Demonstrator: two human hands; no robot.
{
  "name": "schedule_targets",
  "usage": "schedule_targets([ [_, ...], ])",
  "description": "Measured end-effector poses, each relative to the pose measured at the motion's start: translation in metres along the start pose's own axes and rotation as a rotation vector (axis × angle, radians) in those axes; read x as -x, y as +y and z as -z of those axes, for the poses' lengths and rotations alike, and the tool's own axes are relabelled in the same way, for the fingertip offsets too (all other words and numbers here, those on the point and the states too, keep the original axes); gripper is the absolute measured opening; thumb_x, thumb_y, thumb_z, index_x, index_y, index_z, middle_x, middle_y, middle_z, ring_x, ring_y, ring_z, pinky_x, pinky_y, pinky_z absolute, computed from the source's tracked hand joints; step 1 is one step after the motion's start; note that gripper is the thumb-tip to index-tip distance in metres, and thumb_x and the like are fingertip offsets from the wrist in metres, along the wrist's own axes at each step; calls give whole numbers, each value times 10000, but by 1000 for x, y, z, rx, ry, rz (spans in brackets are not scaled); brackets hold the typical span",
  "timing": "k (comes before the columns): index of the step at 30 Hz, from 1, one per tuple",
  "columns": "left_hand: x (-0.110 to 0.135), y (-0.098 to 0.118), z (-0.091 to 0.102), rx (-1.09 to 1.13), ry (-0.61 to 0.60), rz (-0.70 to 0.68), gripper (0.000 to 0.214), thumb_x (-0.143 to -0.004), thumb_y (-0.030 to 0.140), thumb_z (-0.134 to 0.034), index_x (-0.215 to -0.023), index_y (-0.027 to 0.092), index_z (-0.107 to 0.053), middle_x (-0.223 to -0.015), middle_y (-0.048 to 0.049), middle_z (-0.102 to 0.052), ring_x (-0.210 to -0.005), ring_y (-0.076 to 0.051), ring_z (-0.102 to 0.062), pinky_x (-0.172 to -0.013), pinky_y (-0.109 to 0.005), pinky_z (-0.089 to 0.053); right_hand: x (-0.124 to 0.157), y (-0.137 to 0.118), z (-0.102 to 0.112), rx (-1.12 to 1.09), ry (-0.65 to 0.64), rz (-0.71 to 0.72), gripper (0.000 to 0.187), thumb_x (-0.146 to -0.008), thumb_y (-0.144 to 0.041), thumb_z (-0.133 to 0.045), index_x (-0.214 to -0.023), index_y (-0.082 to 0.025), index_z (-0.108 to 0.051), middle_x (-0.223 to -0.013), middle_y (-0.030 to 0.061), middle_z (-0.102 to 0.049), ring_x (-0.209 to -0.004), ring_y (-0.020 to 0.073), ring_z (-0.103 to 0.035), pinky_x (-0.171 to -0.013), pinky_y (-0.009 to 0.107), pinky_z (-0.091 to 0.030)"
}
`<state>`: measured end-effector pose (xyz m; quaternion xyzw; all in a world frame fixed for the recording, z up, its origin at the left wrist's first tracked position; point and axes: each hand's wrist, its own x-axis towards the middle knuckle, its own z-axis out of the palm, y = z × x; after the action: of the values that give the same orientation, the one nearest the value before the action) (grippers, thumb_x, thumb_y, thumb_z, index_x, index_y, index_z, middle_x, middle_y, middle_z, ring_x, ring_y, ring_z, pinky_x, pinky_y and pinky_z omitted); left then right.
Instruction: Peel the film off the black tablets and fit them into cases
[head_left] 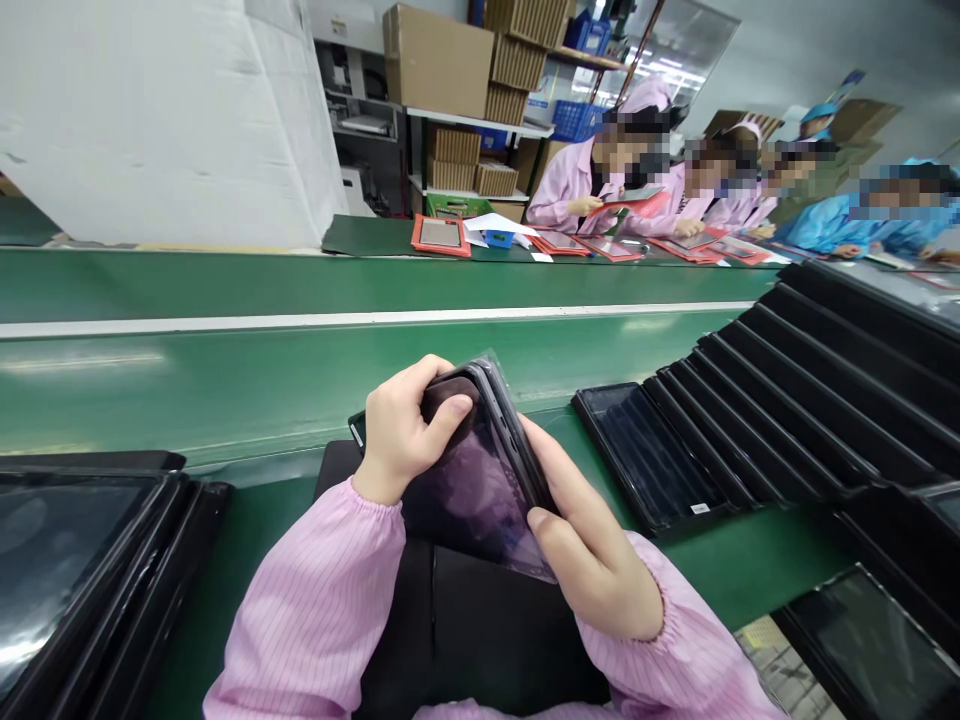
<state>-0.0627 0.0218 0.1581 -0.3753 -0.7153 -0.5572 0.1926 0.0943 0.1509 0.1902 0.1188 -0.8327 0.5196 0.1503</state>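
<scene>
A tablet (480, 500) with a glossy, reflecting screen is tilted up in front of me, a black case edge along its side. My left hand (405, 430) is closed around its upper left part, thumb pressed on the front near the top corner. Along the right edge, my right hand (592, 550) grips it, thumb in front and fingers behind. Clear film sticks out at the top corner. Below the tablet lies a black folding cover (495, 630), partly hidden by my sleeves.
Black-cased tablets are stacked at left (75, 560). A long overlapping row of black cases (810, 390) stands at right, with a screen-up tablet (645, 450) at its near end. Beyond the green conveyor (300, 370), several co-workers (577, 190) handle red-framed tablets. Cardboard boxes (439, 60) stand behind.
</scene>
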Motion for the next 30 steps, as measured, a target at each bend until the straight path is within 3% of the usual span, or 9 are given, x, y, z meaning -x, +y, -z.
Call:
schedule_targets([
  [14,0,4,1,-38,-5,14,510,-910,670,-417,-791,198,-569,-675,5,-594,-605,-157,-533,-568,-289,-339,2,2,0,-22,17,6,703,-918,-26,-362,-1564,-292,-280,-1612,-22,-351,-1495,200,-305,-1253,402,-269],
  [20,0,6,2,-75,-21,53,538,-896,701,-384,-788,205,-560,-676,-3,-604,-604,-166,-534,-574,-295,-349,1,4,2,-91,-19,11,777,-874,23,-335,-1566,-326,-269,-1629,-58,-311,-1500,179,-288,-1258,367,-252],
  [30,0,5,2,-62,-15,28,534,-908,692,-392,-781,200,-553,-667,6,-585,-601,-156,-526,-568,-290,-330,0,3,2,-26,-20,26,785,-875,13,-364,-1564,-347,-259,-1625,-69,-316,-1499,173,-289,-1253,345,-262],
])
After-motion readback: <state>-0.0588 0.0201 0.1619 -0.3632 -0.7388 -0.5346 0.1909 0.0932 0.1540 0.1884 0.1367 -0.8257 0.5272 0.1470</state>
